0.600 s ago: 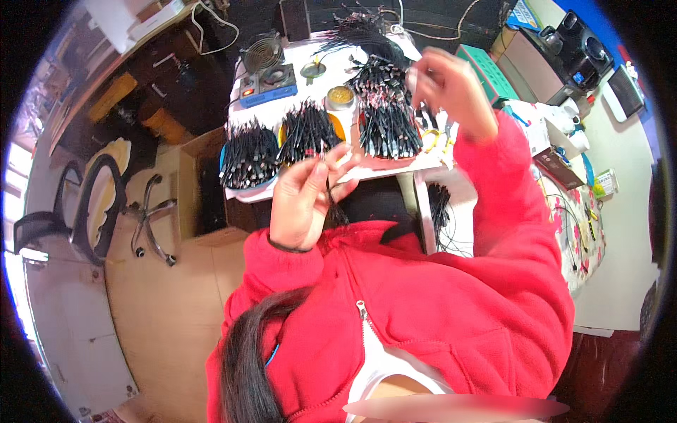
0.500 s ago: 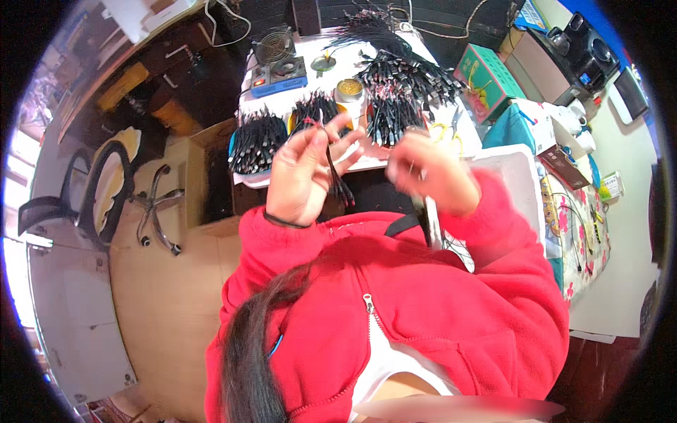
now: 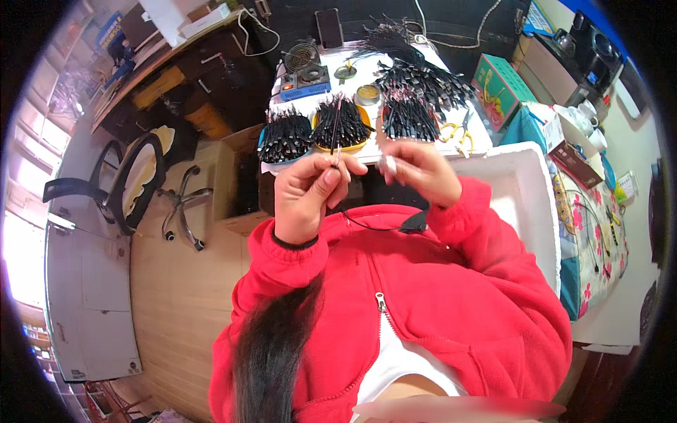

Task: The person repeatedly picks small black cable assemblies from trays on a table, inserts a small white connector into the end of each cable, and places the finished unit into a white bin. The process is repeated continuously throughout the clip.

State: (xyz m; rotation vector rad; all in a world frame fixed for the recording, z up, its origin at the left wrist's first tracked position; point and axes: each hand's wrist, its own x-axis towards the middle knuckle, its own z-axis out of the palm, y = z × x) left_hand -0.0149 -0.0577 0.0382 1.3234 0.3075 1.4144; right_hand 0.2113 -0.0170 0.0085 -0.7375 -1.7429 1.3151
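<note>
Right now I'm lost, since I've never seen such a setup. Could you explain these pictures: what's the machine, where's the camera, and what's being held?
There is no robot here, only someone's own two bare hands. All the pictures come from a wide fisheye camera worn on that person's head, looking down, so straight edges bend. The left hand pinches a thin black cable. The right hand is close beside it, but blurred, so I can't tell whether it holds anything. On the white table are bunches of black cables, a small round tin and yellow-handled scissors.
</note>
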